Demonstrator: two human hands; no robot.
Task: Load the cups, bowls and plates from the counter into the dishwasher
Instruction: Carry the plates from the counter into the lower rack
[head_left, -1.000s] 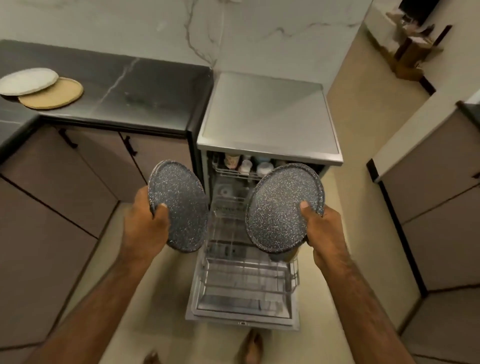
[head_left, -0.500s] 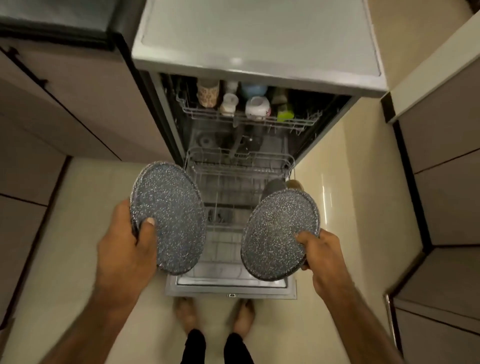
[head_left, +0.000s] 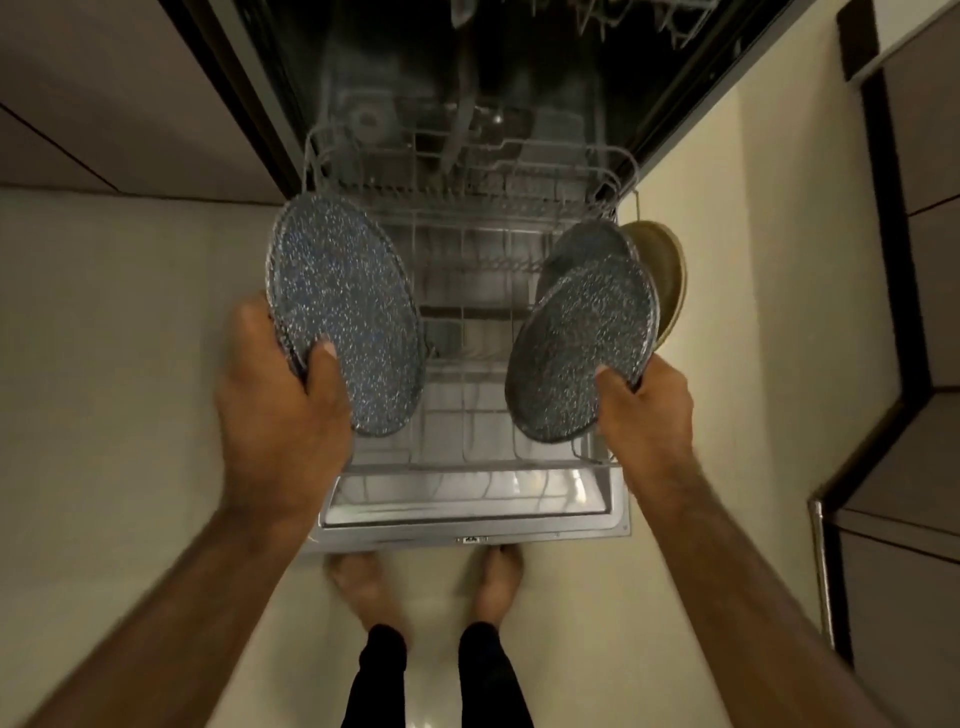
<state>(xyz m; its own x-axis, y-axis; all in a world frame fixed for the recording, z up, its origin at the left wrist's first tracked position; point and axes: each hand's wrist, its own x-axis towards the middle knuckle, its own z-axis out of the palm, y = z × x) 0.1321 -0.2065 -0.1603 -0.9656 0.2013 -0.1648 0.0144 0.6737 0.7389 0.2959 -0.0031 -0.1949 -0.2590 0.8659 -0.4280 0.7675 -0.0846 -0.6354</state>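
Left plate (head_left: 345, 312), rim gripped by left hand (head_left: 280, 395); right plate (head_left: 582, 348), by right hand (head_left: 644, 410); both above lower rack (head_left: 467, 249). Handling: slot upright, edge-first, between free tines (racked plates (head_left: 587, 249) occupy right side).

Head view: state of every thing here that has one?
dishwasher door: open, folded down flat
lower rack: pulled out over the door
left hand: grips left plate, thumb on its face
left plate: held tilted at the rack's left edge
right hand: grips right plate by its rim
right plate: held tilted over the rack's right side
racked grey plate: on edge in rack
tan plate: on edge in rack
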